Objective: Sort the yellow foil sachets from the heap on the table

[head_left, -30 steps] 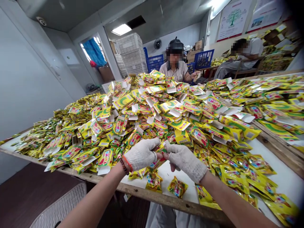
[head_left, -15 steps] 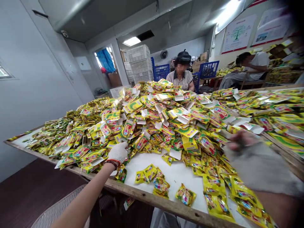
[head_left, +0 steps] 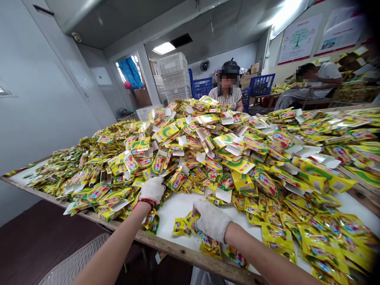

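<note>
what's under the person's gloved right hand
Yellow packets show beside its fingertips and below the gloved right hand, over a white tabletop; whatever its palm covers is hidden.

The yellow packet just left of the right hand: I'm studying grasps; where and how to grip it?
Probably pinch the yellow packet by its left edge, from the left: that edge is uncovered; another packet and the right hand crowd its right.

packets [head_left: 181,227]: glossy plastic; gloves [head_left: 213,220]: matt cloth; table edge [head_left: 184,252]: rough wood

Right hand [head_left: 212,221] swung inward (from far right), now at yellow packets [head_left: 181,227]
</note>
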`<control>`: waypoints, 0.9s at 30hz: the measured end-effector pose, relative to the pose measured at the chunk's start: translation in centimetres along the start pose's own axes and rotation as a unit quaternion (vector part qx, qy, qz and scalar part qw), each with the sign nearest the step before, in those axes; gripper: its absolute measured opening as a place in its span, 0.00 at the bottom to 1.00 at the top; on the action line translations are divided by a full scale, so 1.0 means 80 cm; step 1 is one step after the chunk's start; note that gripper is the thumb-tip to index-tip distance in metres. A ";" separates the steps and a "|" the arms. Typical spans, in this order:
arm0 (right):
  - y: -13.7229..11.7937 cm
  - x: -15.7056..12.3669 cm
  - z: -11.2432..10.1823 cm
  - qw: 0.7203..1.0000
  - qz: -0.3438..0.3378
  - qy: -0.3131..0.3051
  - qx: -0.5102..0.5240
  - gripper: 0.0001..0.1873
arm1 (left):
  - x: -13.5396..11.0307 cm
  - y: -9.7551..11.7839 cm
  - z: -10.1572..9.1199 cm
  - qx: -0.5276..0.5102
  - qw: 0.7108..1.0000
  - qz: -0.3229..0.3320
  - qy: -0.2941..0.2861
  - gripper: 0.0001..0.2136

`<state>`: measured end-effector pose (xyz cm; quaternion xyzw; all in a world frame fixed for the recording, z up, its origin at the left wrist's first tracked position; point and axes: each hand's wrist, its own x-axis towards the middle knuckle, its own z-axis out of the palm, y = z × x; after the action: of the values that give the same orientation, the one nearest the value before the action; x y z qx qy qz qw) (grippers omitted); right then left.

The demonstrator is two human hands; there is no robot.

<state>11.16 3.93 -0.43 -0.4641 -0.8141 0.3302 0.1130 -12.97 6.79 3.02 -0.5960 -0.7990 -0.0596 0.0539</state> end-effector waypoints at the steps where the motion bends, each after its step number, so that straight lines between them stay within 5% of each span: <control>1: 0.003 -0.004 -0.004 1.000 0.006 -0.004 -0.003 0.26 | -0.006 -0.001 -0.005 -0.010 1.000 -0.001 0.015 0.11; 4: 0.011 -0.016 -0.017 0.999 0.027 -0.021 -0.018 0.37 | -0.035 -0.002 -0.023 -0.038 0.997 0.000 0.074 0.12; 8: 0.026 -0.026 -0.037 0.997 0.055 -0.024 -0.044 0.26 | -0.084 0.021 -0.032 -0.225 0.966 0.035 0.122 0.10; 11: 0.043 -0.037 -0.053 0.999 0.037 0.007 0.000 0.18 | -0.115 0.059 -0.017 -0.498 0.865 0.037 0.045 0.10; 16: 0.065 -0.059 -0.070 0.961 -0.083 0.099 0.243 0.15 | -0.138 0.126 0.012 -0.676 0.735 -0.006 -0.057 0.15; 18: 0.066 -0.062 -0.073 0.952 -0.076 0.093 0.283 0.13 | -0.139 0.142 0.018 -0.701 0.706 -0.009 -0.099 0.17; 22: 0.060 -0.063 -0.075 0.954 -0.067 0.099 0.275 0.07 | -0.137 0.154 0.027 -0.695 0.694 0.007 -0.188 0.18; 27: 0.057 -0.061 -0.069 0.943 -0.040 0.131 0.302 0.09 | -0.143 0.155 0.036 -0.765 0.624 -0.040 -0.157 0.17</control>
<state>19.63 3.87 1.44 -0.4142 -0.6719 0.4921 0.3673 2.14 -0.04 -1.20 -0.3901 -0.4854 -0.5567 -0.5498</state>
